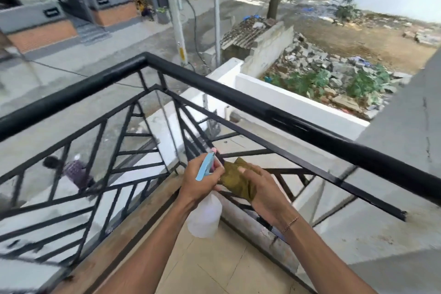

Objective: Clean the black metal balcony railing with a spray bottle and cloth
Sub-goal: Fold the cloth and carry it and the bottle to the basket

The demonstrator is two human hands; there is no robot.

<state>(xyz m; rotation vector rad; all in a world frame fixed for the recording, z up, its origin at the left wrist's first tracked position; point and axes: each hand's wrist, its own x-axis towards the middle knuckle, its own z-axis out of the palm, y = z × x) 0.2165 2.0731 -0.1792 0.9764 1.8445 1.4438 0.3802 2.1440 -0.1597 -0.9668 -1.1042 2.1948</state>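
The black metal railing (257,105) wraps the balcony corner, with a thick top rail and thin slanted bars below. My left hand (199,180) grips a clear spray bottle (205,217) with a light blue trigger head, its nozzle pointing toward the lower bars near the corner. My right hand (261,188) holds an olive-green cloth (235,178) against a thin bar just right of the nozzle. The cloth partly covers that bar.
The tiled balcony floor (214,265) lies under my arms. A grey wall (410,126) stands at the right. Beyond the railing are a white parapet (293,100), a street, rubble and a person (74,172) below at the left.
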